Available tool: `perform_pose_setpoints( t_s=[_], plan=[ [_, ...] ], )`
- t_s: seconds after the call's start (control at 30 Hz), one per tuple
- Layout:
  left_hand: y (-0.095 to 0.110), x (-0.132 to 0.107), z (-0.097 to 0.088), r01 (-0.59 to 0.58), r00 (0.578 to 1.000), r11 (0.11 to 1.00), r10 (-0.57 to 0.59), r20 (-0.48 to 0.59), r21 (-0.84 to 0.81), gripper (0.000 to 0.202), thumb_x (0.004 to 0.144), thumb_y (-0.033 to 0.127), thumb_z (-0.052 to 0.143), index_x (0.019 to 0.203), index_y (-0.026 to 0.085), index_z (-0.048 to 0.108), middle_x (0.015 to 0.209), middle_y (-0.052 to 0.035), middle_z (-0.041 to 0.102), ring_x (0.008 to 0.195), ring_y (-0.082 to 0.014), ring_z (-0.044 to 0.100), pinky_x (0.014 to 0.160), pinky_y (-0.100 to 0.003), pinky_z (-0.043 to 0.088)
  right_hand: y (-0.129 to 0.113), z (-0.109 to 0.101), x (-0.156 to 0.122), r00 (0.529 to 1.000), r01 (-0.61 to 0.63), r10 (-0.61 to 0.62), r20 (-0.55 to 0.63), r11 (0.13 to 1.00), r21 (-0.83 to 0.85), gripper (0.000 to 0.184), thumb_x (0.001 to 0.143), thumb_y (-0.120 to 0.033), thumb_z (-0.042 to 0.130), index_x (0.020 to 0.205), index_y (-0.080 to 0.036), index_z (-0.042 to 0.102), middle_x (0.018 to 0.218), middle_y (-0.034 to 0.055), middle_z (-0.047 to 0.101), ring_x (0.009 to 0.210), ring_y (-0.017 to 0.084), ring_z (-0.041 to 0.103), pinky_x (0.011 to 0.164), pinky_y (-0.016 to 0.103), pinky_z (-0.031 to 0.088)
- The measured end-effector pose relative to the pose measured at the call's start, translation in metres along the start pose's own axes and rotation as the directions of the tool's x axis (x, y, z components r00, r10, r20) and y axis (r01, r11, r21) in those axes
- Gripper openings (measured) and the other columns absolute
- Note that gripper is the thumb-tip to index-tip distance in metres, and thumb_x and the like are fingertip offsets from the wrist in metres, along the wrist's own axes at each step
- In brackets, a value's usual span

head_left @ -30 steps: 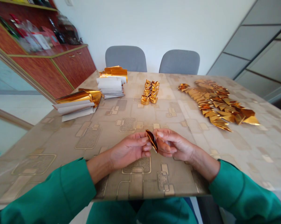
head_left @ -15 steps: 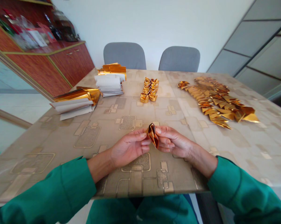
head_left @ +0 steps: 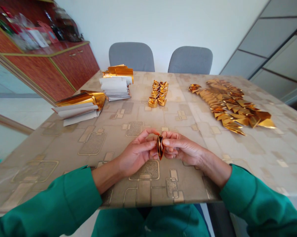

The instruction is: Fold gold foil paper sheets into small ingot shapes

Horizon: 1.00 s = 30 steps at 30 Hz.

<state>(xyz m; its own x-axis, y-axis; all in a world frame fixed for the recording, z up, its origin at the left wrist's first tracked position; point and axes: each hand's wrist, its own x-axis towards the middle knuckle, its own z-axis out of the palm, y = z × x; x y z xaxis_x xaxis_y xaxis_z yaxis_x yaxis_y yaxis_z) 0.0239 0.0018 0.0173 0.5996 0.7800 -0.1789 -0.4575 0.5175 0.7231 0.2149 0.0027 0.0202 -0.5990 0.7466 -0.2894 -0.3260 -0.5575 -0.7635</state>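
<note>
Between my two hands, above the near part of the table, is a small folded piece of gold foil paper (head_left: 160, 147), upright with a narrow opening facing me. My left hand (head_left: 139, 151) pinches its left side between thumb and fingers. From the other side my right hand (head_left: 181, 148) grips it, thumb on the near face and fingers curled behind. Farther off stand two short rows of folded gold paper ingots (head_left: 158, 93). To the right lies a spread of flat, pointed folded gold papers (head_left: 231, 107).
On the left are two stacks of gold-and-white paper sheets, a near stack (head_left: 80, 107) and a far stack (head_left: 116, 85). A patterned cloth covers the table (head_left: 94, 143). Two grey chairs (head_left: 131, 56) stand behind it, with a wooden cabinet (head_left: 71, 65) at the far left.
The gold paper piece looks narrower and more upright, pressed between my hands. My left fingers have lifted and shifted along its side, and my right thumb has moved slightly lower.
</note>
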Motion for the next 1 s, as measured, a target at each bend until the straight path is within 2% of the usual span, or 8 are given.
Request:
perform_pose_setpoints(
  t_s=[0.17, 0.33, 0.6, 0.83, 0.9, 1.0],
  plan=[
    [0.0011, -0.0015, 0.0031, -0.106, 0.994, 0.985, 0.1, 0.046, 0.136, 0.034, 0.077, 0.029, 0.079, 0.104, 0.023, 0.06, 0.083, -0.0001, 0.067, 0.065, -0.012, 0.064, 0.058, -0.021, 0.052, 0.0, 0.0009, -0.0005, 1.0, 0.019, -0.019, -0.011, 1.0, -0.014, 0.027, 0.073, -0.029, 0.082, 0.082, -0.019, 0.059, 0.051, -0.0103, 0.05, 0.045, 0.006, 0.041, 0.049, 0.019, 0.035],
    [-0.0025, -0.0024, 0.0048, -0.168, 0.984, 0.945, 0.178, -0.012, 0.281, 0.029, 0.077, 0.029, 0.078, 0.099, 0.021, 0.06, 0.084, 0.0003, 0.066, 0.065, -0.0126, 0.066, 0.052, -0.019, 0.051, 0.0033, 0.004, -0.0005, 0.999, 0.034, -0.036, -0.025, 0.998, -0.054, 0.027, 0.073, -0.032, 0.082, 0.085, -0.019, 0.061, 0.054, -0.0084, 0.058, 0.046, 0.006, 0.046, 0.049, 0.018, 0.035],
    [-0.0018, -0.0028, 0.0032, -0.184, 0.973, 0.925, 0.22, -0.073, 0.334, 0.028, 0.078, 0.034, 0.074, 0.096, 0.021, 0.057, 0.079, -0.0006, 0.066, 0.063, -0.0149, 0.064, 0.052, -0.023, 0.052, -0.0011, 0.007, -0.0003, 0.999, 0.041, -0.041, -0.011, 0.999, -0.013, 0.028, 0.072, -0.03, 0.082, 0.089, -0.016, 0.064, 0.061, -0.0052, 0.064, 0.053, 0.007, 0.055, 0.054, 0.02, 0.043],
    [-0.0041, -0.0034, 0.0023, -0.203, 0.972, 0.903, 0.231, -0.03, 0.378, 0.027, 0.081, 0.038, 0.072, 0.095, 0.021, 0.057, 0.079, -0.0001, 0.064, 0.064, -0.0144, 0.065, 0.053, -0.023, 0.051, 0.0061, 0.0079, 0.0022, 0.992, 0.096, -0.108, -0.071, 0.982, -0.164, 0.029, 0.074, -0.036, 0.082, 0.081, -0.017, 0.061, 0.056, -0.0063, 0.062, 0.049, 0.005, 0.051, 0.05, 0.018, 0.037],
    [-0.0049, -0.003, 0.0039, -0.209, 0.965, 0.885, 0.256, -0.059, 0.416, 0.025, 0.081, 0.037, 0.07, 0.092, 0.02, 0.056, 0.076, 0.0012, 0.061, 0.061, -0.0126, 0.062, 0.052, -0.022, 0.05, 0.0075, 0.0075, 0.0033, 0.986, 0.109, -0.132, -0.097, 0.971, -0.214, 0.028, 0.074, -0.036, 0.081, 0.078, -0.017, 0.061, 0.056, -0.0061, 0.062, 0.048, 0.005, 0.05, 0.049, 0.017, 0.035],
    [-0.0036, -0.0024, 0.0074, -0.221, 0.943, 0.845, 0.312, -0.114, 0.487, 0.019, 0.079, 0.029, 0.069, 0.087, 0.019, 0.055, 0.074, 0.0028, 0.057, 0.059, -0.0104, 0.057, 0.053, -0.022, 0.049, 0.0067, 0.0063, 0.0036, 0.992, 0.081, -0.097, -0.079, 0.98, -0.184, 0.026, 0.074, -0.034, 0.08, 0.082, -0.017, 0.062, 0.058, -0.0057, 0.063, 0.049, 0.006, 0.05, 0.051, 0.018, 0.036]
  ],
)
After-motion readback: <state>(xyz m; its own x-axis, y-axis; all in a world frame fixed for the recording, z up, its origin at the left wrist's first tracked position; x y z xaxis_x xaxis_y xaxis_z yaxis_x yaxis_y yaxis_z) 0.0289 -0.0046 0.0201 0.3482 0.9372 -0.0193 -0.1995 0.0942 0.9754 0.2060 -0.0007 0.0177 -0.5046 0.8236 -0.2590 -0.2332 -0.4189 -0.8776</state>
